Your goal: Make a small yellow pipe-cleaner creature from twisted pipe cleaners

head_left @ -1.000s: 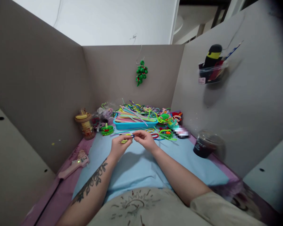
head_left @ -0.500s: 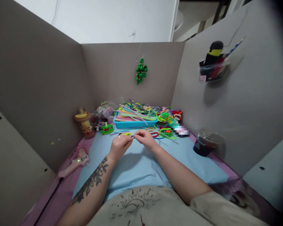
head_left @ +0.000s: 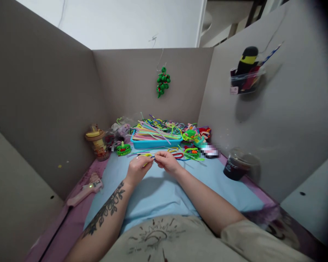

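My left hand (head_left: 138,168) and my right hand (head_left: 167,162) meet above the light blue cloth (head_left: 207,189), fingertips pinched close together. Between them shows a short bit of a blue pipe cleaner (head_left: 153,157), held by both hands; most of it is hidden by the fingers. Just behind the hands lie a red pipe cleaner loop (head_left: 178,155) and some yellow pieces. A green pipe-cleaner figure (head_left: 191,152) rests right of them, and another green figure with eyes (head_left: 124,149) sits to the left.
A blue tray (head_left: 155,144) full of pipe cleaners stands at the back. On the left are a lidded cup (head_left: 97,145) and a pink glue gun (head_left: 86,192) with a cord. A dark cup (head_left: 235,166) stands right. Grey panels enclose the table; a green ornament (head_left: 163,83) hangs behind.
Both hands stay nearly in place, still pinching the blue pipe cleaner. The right fingers have curled slightly more. The view has shifted a little.
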`<action>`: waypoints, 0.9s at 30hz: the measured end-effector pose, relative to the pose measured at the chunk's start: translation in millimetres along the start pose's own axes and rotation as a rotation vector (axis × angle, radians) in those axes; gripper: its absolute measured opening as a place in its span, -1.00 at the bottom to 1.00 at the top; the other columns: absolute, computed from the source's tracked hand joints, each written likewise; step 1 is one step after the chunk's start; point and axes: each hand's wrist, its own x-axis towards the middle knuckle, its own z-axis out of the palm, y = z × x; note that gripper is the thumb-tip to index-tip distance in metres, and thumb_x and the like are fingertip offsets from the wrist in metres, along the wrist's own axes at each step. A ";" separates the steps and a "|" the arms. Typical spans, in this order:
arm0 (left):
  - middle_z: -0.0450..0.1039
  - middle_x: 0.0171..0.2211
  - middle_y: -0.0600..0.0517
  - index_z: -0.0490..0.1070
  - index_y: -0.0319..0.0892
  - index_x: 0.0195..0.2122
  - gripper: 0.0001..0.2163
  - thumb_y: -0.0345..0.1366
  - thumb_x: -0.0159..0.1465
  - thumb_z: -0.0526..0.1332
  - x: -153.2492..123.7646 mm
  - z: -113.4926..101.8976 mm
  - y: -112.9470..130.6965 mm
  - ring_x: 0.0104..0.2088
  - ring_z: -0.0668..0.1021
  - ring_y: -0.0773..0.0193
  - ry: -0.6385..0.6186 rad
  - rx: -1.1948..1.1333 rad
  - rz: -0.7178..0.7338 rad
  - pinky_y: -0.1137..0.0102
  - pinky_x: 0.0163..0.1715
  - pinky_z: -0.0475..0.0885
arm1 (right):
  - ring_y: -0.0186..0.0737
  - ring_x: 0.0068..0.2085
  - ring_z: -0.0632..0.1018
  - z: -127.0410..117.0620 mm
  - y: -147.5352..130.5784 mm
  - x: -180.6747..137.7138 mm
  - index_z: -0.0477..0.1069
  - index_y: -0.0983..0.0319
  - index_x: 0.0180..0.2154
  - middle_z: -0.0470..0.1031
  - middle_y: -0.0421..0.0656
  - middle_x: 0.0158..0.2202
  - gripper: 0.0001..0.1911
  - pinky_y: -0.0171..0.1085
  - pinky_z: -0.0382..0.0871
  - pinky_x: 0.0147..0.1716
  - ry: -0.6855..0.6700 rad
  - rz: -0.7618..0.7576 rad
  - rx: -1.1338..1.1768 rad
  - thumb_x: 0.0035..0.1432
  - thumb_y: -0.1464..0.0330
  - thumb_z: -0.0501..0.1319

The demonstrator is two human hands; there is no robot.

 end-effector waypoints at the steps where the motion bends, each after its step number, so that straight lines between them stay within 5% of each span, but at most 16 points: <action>1: 0.56 -0.39 0.02 0.47 -0.14 -0.35 -0.93 -0.39 0.16 0.21 -0.3 0.3 -0.5 -0.35 0.57 0.31 0.001 0.003 0.003 0.40 -0.29 0.45 | -0.50 -0.66 0.17 -1.1 0.5 0.0 0.32 0.26 -0.51 0.20 -0.33 -0.66 -0.75 -0.43 -0.07 -0.69 0.008 -0.015 -0.024 -0.08 0.22 0.28; 14: 0.55 -0.41 0.02 0.45 -0.16 -0.35 -0.94 -0.35 0.16 0.20 -4.1 3.8 -0.7 -0.35 0.56 0.29 -0.016 0.028 -0.102 0.40 -0.29 0.42 | -0.47 -0.66 0.14 -1.7 5.9 -0.8 0.26 0.23 -0.50 0.13 -0.37 -0.70 -0.72 -0.41 -0.01 -0.67 0.016 -0.093 -0.240 -0.01 0.16 0.21; 20: 0.51 -0.23 -0.04 0.35 -0.15 -0.07 -0.66 -0.25 0.11 0.25 -6.2 9.7 -3.6 -0.23 0.54 0.24 -0.109 -0.126 -0.396 0.36 -0.23 0.42 | -0.44 -0.60 0.16 -2.8 0.3 -0.2 0.24 0.23 -0.51 0.14 -0.34 -0.64 -0.74 -0.39 0.03 -0.59 0.038 -0.140 -0.389 0.03 0.18 0.16; 27: 0.49 -0.40 -0.03 0.46 -0.24 -0.40 -0.81 -0.21 0.12 0.20 5.0 7.8 1.4 -0.41 0.52 0.29 -0.141 -0.359 -0.677 0.44 -0.44 0.43 | -0.39 -0.49 0.24 -10.2 -1.5 3.6 0.24 0.25 -0.53 0.20 -0.29 -0.55 -0.79 -0.38 0.11 -0.50 0.091 -0.232 -0.609 0.03 0.25 0.13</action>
